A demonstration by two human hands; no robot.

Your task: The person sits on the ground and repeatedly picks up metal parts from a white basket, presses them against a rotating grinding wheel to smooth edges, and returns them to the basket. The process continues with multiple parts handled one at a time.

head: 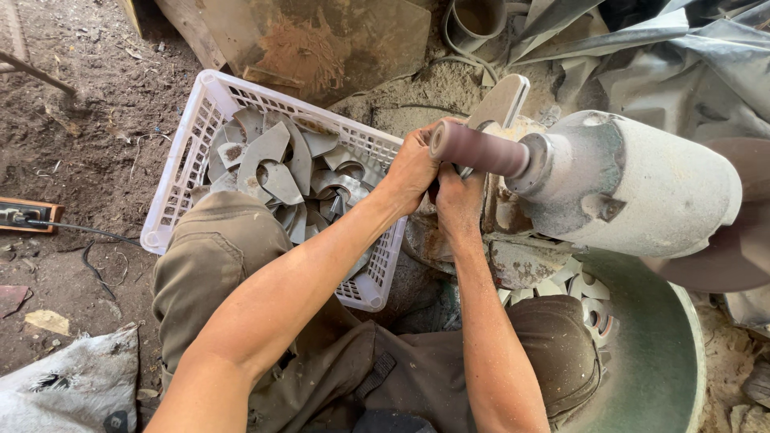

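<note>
**A:** Where is the piece being worked?

**B:** Both hands are together at the sanding drum [479, 149], the brown cylinder sticking out of the dusty grey motor [634, 186]. The left hand [413, 167] and the right hand [457, 196] are clamped on a flat metal blade [499, 103], whose pale end rises just behind the drum. The held end is hidden under the fingers, so I cannot tell exactly how the grip sits.

**A:** What else is around?

**B:** A white plastic crate [186, 144] stands on the dirt floor [80, 120] beside the person's left knee, full of curved grey metal pieces [277, 160]. More of the same lie in a green metal basin [666, 353] under the motor, near the right knee.

**A:** What could go wrong from here?

**B:** In my judgement, the fingers are the main worry. They sit very close to the drum, and if it is turning, which one picture does not show, a slip would bring the knuckles onto the abrasive. The drum could also catch an edge of the blade and snatch it out of the grip, flinging it or pulling the hands inward. The hands are bare, and the thin metal may have sharp or hot edges. The black cable [80, 232] trailing over the floor could snag a foot.
</note>
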